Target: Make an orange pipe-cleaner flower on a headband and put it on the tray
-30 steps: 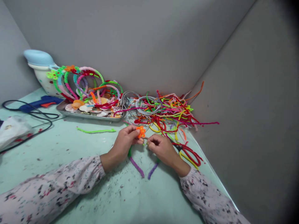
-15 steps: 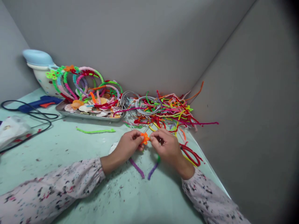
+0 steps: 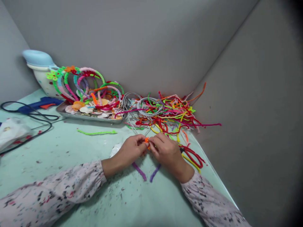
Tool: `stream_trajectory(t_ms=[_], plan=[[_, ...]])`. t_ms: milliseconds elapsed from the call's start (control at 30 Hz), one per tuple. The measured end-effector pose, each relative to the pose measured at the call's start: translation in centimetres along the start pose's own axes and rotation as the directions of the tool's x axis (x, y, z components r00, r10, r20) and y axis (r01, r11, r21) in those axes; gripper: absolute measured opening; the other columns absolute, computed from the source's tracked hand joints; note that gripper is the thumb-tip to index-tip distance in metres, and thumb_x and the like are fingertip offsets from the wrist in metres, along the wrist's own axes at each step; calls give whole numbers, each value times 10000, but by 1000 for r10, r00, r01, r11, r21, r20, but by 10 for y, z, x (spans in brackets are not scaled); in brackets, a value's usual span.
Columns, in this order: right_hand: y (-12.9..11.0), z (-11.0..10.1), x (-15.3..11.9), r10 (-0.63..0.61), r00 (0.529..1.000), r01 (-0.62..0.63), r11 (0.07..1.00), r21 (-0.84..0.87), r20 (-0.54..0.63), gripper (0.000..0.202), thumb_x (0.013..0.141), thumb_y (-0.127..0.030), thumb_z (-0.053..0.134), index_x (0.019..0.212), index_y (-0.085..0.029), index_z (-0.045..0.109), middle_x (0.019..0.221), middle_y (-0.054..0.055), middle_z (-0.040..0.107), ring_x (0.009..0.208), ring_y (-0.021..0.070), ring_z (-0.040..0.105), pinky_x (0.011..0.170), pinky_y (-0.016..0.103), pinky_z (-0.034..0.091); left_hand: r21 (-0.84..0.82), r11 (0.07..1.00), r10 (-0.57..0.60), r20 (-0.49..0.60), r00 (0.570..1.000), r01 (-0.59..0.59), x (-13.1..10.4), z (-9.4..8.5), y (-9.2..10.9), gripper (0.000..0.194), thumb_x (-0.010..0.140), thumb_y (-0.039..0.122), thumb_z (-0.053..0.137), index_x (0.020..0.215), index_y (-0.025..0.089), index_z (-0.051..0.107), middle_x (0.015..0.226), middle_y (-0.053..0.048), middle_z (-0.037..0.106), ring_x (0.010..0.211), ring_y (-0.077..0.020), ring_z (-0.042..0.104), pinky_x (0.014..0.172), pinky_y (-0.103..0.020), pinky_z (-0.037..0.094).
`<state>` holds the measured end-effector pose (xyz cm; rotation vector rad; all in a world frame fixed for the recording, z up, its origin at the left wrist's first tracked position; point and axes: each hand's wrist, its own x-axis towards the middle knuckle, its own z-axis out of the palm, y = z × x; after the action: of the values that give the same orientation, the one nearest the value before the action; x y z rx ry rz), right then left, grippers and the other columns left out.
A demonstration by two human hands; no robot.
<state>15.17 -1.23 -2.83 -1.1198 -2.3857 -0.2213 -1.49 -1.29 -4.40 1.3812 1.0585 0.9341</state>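
An orange pipe-cleaner flower [image 3: 147,142] is pinched between my two hands just above the table, mostly covered by fingers. My left hand [image 3: 132,148] grips it from the left with thumb and forefinger. From the right, my right hand [image 3: 167,153] closes its fingertips on the same flower. Under the hands lies a fuzzy-wrapped headband; only its two purple ends [image 3: 140,172] stick out toward me. A whitish piece [image 3: 115,150] shows partly behind my left wrist.
A metal tray [image 3: 92,118] holds seashells and colourful pipe-cleaner headbands. Beside it lie tangled pipe cleaners [image 3: 175,108] and grey wire hoops [image 3: 150,106]. Red-handled scissors [image 3: 195,157] rest by my right hand. A blue glue gun [image 3: 39,104], its cord, and a green pipe cleaner [image 3: 97,133] are at left.
My hands have drawn closer together, the right one moving slightly left. The orange flower has turned and shows less between the fingers.
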Motion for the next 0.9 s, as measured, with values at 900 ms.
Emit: stream_trajectory(t_ms=[900], plan=[[-6, -7, 2, 91, 994, -100, 976, 194, 54, 158, 857, -180, 498, 929, -183, 639, 890, 58, 584, 817, 170, 579, 727, 263, 464, 54, 998, 18, 8, 1000, -18, 0, -1, -3, 126, 791, 236, 489, 816, 164, 589, 623, 21, 563, 539, -111, 523, 526, -223, 417]])
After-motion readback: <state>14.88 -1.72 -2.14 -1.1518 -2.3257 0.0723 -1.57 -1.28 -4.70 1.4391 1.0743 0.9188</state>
